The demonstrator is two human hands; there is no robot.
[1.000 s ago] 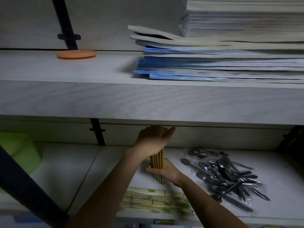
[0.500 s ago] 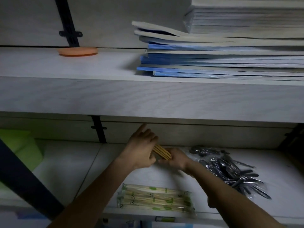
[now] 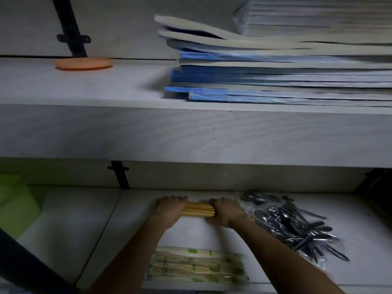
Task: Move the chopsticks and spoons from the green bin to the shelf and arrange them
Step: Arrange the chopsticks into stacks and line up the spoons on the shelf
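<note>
Both fists, left hand (image 3: 169,209) and right hand (image 3: 227,211), were clamped round a smooth wooden chopstick bundle (image 3: 197,209), lying flat on the pale shelf (image 3: 70,225).

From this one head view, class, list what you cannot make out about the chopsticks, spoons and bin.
- Bare chopsticks: both ends hidden inside the left hand and right hand; count unclear.
- Spoons: bagged in crinkled plastic, dim light; number unreadable.
- Green bin: cut off by the left edge; contents unseen.
- Wrapped chopsticks: motion blur; the print is illegible.
</note>
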